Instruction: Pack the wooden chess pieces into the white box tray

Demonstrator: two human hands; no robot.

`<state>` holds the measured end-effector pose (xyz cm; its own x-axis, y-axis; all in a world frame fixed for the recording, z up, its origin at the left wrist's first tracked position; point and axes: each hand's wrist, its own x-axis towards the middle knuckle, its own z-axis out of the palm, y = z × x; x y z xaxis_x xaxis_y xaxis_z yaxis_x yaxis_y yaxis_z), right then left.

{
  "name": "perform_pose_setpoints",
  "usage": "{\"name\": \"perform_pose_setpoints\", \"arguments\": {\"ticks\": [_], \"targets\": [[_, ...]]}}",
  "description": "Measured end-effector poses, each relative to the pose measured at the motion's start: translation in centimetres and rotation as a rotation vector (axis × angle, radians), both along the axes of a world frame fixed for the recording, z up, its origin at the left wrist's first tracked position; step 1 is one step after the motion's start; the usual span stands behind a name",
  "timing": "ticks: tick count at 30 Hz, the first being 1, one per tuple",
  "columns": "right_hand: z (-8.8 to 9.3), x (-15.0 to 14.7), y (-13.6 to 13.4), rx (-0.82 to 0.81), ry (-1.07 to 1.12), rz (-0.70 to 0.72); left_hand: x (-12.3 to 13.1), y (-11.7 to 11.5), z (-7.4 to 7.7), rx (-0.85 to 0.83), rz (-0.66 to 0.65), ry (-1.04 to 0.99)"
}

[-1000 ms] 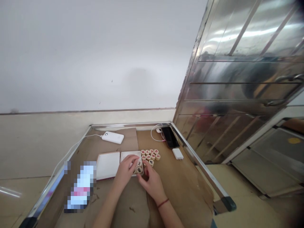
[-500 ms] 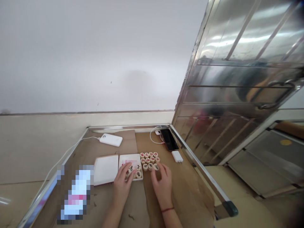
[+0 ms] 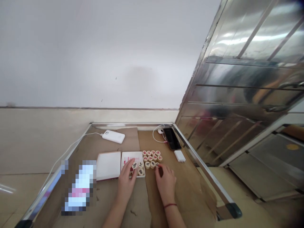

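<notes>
Round wooden pieces with red and black characters (image 3: 150, 158) stand in rows on the cardboard, right of an open white box (image 3: 125, 155). My left hand (image 3: 127, 177) is over the box, its thumb and fingers closed around a black-marked piece (image 3: 134, 165). Other black-marked pieces (image 3: 141, 171) lie in the box's near right corner. With thumb and forefinger, my right hand (image 3: 165, 179) grips a piece (image 3: 157, 164) at the right end of the nearest row. The white box lid (image 3: 108, 166) lies left of the box.
A white power bank (image 3: 113, 136) with a cable lies at the back left. At the back right are a black phone (image 3: 172, 138), a white earphone case (image 3: 160, 131) and a white charger (image 3: 180, 156). A pixelated object (image 3: 79, 188) lies front left. A metal frame (image 3: 201, 161) edges the table.
The whole view has shifted slightly, so the table appears a little farther right. Both hands keep nearly the same places, at the box and at the end of the nearest row.
</notes>
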<state>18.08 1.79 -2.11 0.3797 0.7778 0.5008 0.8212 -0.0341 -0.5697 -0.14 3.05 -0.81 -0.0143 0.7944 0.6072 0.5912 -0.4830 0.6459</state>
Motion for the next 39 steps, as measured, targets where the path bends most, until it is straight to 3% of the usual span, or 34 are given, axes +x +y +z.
{"name": "perform_pose_setpoints", "arguments": {"ticks": [4,6,9,14,18,20,26,32,39], "targets": [[1.4,-1.7,-0.7,0.206,0.045,0.238,0.3,-0.1,-0.1,0.005,-0.079,0.012],[2.2,-3.2,-1.4,0.208,0.051,0.393,0.4,-0.2,-0.3,0.04,-0.127,0.038],[3.1,-5.1,-2.1,0.189,0.071,0.465,0.4,-0.3,-0.5,0.093,-0.18,0.068],[3.3,-4.2,-1.6,0.225,0.057,0.409,0.4,-0.5,-0.5,0.049,-0.196,0.066],[1.9,-0.5,-0.2,0.205,0.092,0.133,0.6,-0.4,-0.2,0.003,-0.146,0.042],[0.9,1.1,0.3,0.13,0.11,0.082,0.6,-0.4,0.0,0.011,-0.135,0.038],[-0.9,1.9,0.3,-0.001,0.114,0.124,0.7,-0.5,0.6,0.051,-0.129,0.05],[-0.5,1.8,0.2,0.005,0.022,0.175,0.6,-0.6,0.6,0.015,-0.09,0.053],[-0.5,1.7,0.5,-0.039,0.021,0.114,0.6,-0.6,0.9,0.047,-0.096,0.066]]}}
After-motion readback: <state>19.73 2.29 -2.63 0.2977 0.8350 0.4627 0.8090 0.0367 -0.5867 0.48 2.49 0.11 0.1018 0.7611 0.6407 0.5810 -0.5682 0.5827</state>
